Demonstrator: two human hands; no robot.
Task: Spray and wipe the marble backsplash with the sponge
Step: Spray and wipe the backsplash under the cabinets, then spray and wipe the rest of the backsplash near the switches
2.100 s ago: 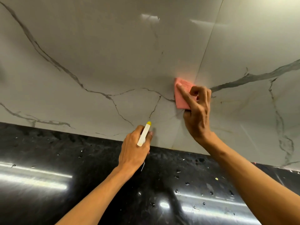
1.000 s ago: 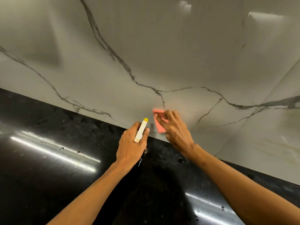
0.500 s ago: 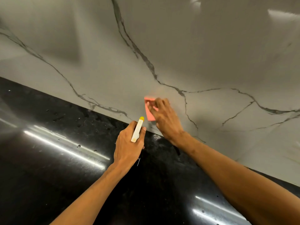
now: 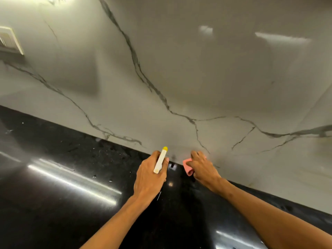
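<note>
Grey-white veined marble backsplash (image 4: 197, 69) spreads wide above and to both sides of your hands, meeting the glossy black stone table (image 4: 53, 203) along a slanting seam. Your right hand (image 4: 203, 169) holds the pink sponge (image 4: 187, 167) pressed to the marble right at that seam. Just beside it, your left hand (image 4: 149, 178) grips the white spray bottle with a yellow tip (image 4: 160, 161), nozzle toward the wall. A pale switch plate (image 4: 9, 40) sits far upper left

Head-worn view, close, angled down at backsplash (image 4: 197, 69) and countertop (image 4: 53, 209)
</note>
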